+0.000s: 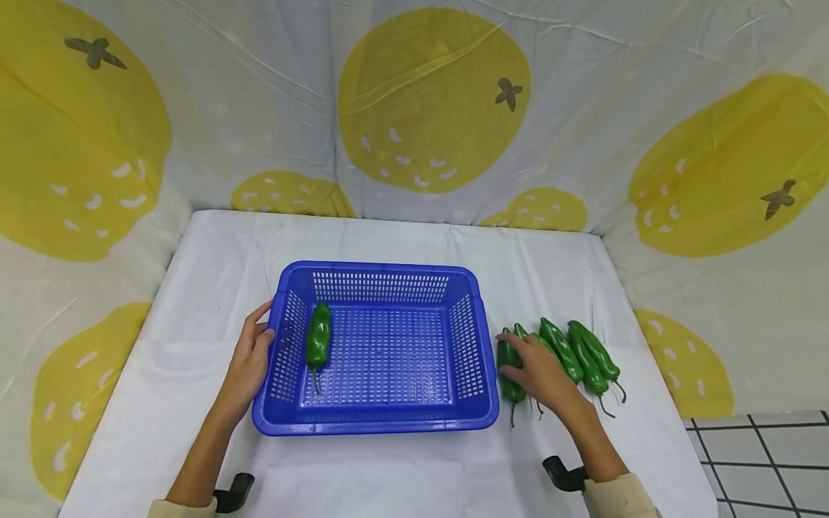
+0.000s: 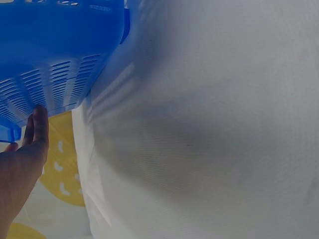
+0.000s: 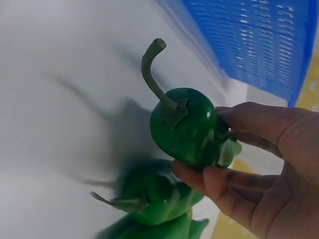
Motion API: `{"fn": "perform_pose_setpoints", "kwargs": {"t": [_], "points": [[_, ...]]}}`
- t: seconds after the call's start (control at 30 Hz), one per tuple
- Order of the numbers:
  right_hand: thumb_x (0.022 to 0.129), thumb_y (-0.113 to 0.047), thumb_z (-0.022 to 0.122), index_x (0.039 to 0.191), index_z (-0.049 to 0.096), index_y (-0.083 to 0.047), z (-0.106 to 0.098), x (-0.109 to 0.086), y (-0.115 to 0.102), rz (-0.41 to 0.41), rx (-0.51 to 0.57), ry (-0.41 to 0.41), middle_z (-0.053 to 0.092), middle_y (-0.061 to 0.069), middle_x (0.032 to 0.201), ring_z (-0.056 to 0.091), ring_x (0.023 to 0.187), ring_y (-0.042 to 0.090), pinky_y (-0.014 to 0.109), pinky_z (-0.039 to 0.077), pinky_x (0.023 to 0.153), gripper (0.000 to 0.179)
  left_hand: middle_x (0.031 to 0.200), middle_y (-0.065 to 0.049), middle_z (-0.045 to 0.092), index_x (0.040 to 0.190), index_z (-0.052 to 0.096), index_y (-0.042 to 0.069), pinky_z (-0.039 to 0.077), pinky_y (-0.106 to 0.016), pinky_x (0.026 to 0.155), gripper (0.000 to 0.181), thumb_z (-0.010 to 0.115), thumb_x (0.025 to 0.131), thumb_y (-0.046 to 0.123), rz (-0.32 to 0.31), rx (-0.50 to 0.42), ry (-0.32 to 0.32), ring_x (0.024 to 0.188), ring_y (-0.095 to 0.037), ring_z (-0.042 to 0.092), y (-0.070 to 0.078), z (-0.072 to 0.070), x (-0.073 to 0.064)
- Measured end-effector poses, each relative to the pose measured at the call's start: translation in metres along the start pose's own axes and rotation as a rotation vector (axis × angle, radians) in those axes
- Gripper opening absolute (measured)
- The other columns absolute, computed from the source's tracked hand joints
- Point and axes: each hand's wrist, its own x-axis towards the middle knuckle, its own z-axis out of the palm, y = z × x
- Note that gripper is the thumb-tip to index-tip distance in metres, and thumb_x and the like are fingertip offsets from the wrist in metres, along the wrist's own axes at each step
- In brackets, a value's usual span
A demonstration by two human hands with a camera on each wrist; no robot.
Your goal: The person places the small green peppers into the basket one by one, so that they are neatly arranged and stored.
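Note:
A blue plastic basket (image 1: 376,429) with slotted walls stands on the white cloth. One green pepper (image 1: 318,337) lies inside, toward its left wall, stem toward the person. My left hand (image 1: 249,360) holds the basket's left side, thumb at the rim and fingers against the outer wall, as the left wrist view shows. Just right of the basket, my right hand (image 1: 540,370) grips the leftmost green pepper (image 3: 184,127) of a row, thumb on one side and fingers on the other. Its curved stem points away from the palm in the right wrist view.
Several more green peppers (image 1: 586,356) lie side by side to the right of the right hand. Behind the white-covered table (image 1: 401,475) hangs a cloth printed with yellow fruit (image 1: 434,101). Black wrist mounts (image 1: 565,475) sit at both wrists. Tiled floor (image 1: 764,460) shows at lower right.

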Motion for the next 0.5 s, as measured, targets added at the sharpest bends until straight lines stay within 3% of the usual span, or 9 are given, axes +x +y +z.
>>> {"fn": "perform_pose_setpoints", "kwargs": {"t": [0.23, 0.5], "points": [[0.086, -0.011, 0.076, 0.138, 0.056, -0.006, -0.016, 0.004, 0.0, 0.015, -0.034, 0.006, 0.058, 0.024, 0.107, 0.054, 0.078, 0.026, 0.041, 0.049, 0.063, 0.055, 0.139, -0.022, 0.047, 0.16, 0.017, 0.024, 0.049, -0.029, 0.08, 0.052, 0.026, 0.109, 0.024, 0.006, -0.015, -0.005, 0.112, -0.036, 0.055, -0.001, 0.0, 0.0], [0.088, -0.013, 0.074, 0.139, 0.054, -0.007, -0.036, 0.007, -0.003, 0.012, -0.05, 0.024, 0.058, 0.028, 0.114, 0.06, 0.085, 0.033, 0.05, 0.052, 0.07, 0.055, 0.139, -0.022, 0.047, 0.16, 0.017, 0.025, 0.05, -0.028, 0.079, 0.052, 0.026, 0.109, 0.024, 0.006, -0.018, -0.005, 0.112, -0.035, 0.056, -0.002, 0.0, 0.001]]}}
